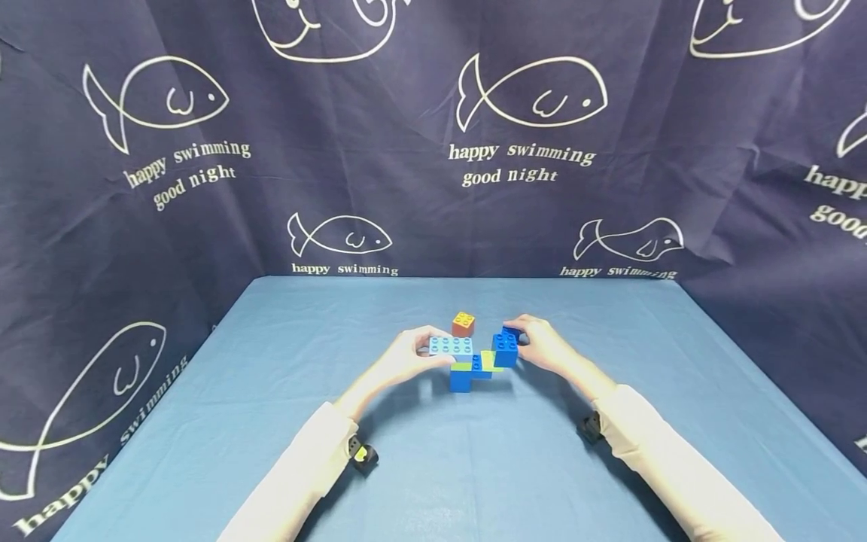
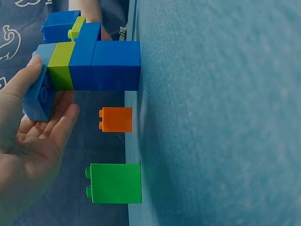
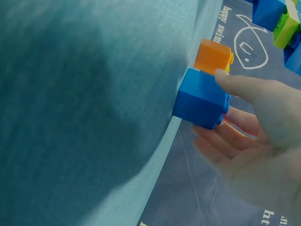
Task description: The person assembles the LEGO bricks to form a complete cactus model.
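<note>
My left hand (image 1: 404, 358) pinches a light blue brick (image 1: 450, 346) at the top of a joined brick build. Below it in the left wrist view come a lime green brick (image 2: 61, 66) and darker blue bricks (image 2: 116, 66). The build reaches to the right, where a blue brick (image 1: 504, 351) sits raised at its end. Behind that end, my right hand (image 1: 545, 348) holds a separate blue brick (image 3: 201, 98) between thumb and fingers, at the table surface. An orange brick (image 3: 212, 56) stands just beyond it.
On the blue-covered table (image 1: 433, 467), a green brick (image 2: 115, 183) stands near the left hand; in the head view it does not show. The orange brick (image 1: 463, 324) is behind the build. A dark printed curtain (image 1: 433, 188) surrounds the table's back and sides.
</note>
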`<act>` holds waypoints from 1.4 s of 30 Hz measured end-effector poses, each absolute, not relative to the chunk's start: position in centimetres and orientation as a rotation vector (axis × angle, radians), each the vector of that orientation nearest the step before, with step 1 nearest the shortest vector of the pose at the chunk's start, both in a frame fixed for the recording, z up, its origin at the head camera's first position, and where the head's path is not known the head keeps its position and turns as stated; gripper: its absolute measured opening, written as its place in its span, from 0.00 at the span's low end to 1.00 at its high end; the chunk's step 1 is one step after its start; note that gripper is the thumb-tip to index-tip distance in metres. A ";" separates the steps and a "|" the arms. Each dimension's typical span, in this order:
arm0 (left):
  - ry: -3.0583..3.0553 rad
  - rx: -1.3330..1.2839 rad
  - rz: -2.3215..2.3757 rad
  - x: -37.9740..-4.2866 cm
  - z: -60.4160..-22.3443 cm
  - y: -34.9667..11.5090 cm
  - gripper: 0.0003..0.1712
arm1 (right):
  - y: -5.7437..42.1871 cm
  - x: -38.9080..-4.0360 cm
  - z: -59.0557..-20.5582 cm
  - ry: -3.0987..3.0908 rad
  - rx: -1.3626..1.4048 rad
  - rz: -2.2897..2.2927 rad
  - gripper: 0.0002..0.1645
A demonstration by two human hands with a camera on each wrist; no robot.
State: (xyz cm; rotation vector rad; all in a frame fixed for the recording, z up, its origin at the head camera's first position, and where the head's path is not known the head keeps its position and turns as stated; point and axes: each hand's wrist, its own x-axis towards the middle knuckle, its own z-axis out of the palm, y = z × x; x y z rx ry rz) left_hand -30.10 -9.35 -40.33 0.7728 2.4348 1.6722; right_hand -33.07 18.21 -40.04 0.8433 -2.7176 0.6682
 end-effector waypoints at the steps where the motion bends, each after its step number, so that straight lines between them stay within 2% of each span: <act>1: 2.436 0.766 1.669 -30.1 -40.3 -9.4 0.21 | 18.2 -33.0 -40.0 -2.716 0.847 0.667 0.23; 7: 2.452 0.744 1.651 -29.7 -40.1 -9.3 0.21 | 18.3 -32.9 -40.0 -2.735 0.845 0.686 0.22; 14: 2.449 0.768 1.657 -28.0 -37.7 -9.3 0.18 | 18.3 -32.9 -40.0 -2.745 0.858 0.697 0.22; 35: 2.451 0.808 1.652 -28.0 -38.0 -9.3 0.20 | 18.5 -33.5 -40.2 -2.785 0.826 0.706 0.24; 42: 2.425 0.778 1.693 -27.8 -38.0 -9.3 0.19 | 18.4 -33.5 -40.0 -2.792 0.809 0.793 0.19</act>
